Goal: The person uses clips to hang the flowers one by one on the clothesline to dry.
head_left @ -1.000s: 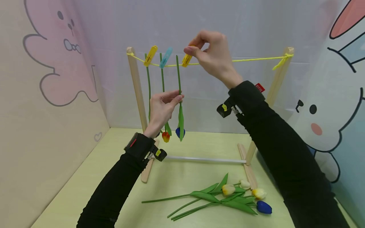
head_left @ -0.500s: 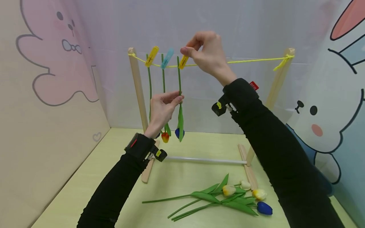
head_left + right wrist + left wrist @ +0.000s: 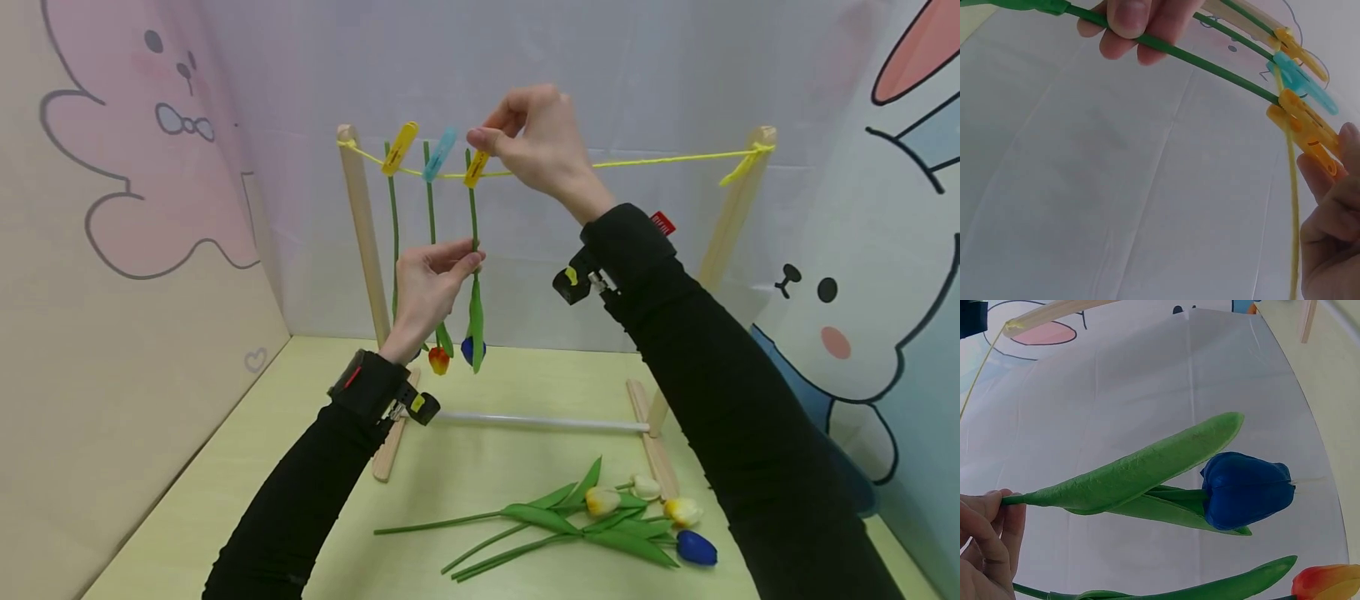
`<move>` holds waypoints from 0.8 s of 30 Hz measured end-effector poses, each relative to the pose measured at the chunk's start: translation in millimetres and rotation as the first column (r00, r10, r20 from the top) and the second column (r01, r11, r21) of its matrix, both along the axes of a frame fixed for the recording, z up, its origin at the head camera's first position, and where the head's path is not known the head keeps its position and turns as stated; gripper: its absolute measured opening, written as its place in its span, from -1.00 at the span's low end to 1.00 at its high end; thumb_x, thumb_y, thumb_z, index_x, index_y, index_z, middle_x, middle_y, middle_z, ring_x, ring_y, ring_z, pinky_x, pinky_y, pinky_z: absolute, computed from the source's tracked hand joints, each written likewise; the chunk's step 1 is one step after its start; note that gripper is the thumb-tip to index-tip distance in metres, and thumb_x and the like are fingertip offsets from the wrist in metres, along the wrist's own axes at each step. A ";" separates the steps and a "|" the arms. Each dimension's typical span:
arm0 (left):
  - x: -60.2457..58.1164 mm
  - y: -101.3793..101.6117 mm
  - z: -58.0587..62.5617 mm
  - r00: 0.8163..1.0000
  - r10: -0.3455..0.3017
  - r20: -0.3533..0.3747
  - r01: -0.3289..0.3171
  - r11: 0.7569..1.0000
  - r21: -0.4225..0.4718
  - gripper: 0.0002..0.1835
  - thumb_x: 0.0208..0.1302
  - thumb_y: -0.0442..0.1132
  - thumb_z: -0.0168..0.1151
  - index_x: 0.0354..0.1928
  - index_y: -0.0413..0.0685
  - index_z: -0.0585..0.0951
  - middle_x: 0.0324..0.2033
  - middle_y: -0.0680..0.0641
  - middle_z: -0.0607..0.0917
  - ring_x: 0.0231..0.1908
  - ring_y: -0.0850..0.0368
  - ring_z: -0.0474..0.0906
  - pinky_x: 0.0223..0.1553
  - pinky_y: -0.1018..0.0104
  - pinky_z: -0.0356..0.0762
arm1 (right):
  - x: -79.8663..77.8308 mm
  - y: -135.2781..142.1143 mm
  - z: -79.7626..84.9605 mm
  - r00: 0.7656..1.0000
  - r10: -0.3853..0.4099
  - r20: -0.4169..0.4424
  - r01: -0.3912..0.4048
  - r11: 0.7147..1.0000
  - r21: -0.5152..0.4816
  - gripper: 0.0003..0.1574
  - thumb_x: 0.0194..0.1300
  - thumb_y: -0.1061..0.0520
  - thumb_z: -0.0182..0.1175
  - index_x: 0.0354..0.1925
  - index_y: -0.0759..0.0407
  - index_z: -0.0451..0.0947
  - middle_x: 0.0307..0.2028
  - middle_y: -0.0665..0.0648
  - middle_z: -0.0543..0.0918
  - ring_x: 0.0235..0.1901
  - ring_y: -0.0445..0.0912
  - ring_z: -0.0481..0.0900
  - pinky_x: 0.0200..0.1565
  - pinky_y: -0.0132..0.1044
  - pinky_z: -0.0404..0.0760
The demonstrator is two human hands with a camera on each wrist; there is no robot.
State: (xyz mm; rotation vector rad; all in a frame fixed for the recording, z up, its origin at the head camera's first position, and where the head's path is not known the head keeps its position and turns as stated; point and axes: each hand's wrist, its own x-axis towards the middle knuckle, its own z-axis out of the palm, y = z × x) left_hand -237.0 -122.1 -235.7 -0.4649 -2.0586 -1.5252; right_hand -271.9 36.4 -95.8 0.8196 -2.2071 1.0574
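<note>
1. Both hands are up at the little drying rack. The left hand (image 3: 429, 282) pinches the green stem of the blue tulip (image 3: 472, 350) between thumb and finger, about halfway down the stem.
2. The right hand (image 3: 536, 142) pinches the top of a yellow clip (image 3: 476, 169) on the yellow string (image 3: 660, 157). The clip's lower end sits at the top of that stem.
3. The blue tulip hangs head down, just above the tabletop (image 3: 495, 392), and does not touch it.
4. Two more clips sit close by on the left: a blue clip (image 3: 439, 154) and another yellow clip (image 3: 397, 148). Each has a stem hanging under it. An orange tulip (image 3: 438, 360) hangs just beside the blue one.
5. To the right of the hands the string is bare all the way to the right wooden post (image 3: 731, 218), so there is open room on that side. The left wooden post (image 3: 362, 225) stands close to the first clip.
6. The tabletop is pale green. Walls with cartoon bunny pictures stand on the left and right, and a plain white wall is behind the rack.
7. More tulips (image 3: 600, 517) lie in a bunch on the tabletop in front of the rack, near the right arm.
</note>
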 end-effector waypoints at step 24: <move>30.9 20.3 -35.8 0.890 0.062 -0.451 -0.121 0.987 -0.102 -0.80 0.37 -0.40 0.24 -0.05 -0.37 0.68 -0.31 -0.26 0.77 -0.36 -0.04 0.67 -0.62 0.61 0.41 | 35.2 42.5 -74.0 0.948 0.096 -0.302 -0.114 0.993 -0.040 -0.58 0.39 0.08 0.29 0.07 0.35 0.61 -0.02 0.29 0.71 -0.60 0.00 0.65 -0.37 -0.46 0.60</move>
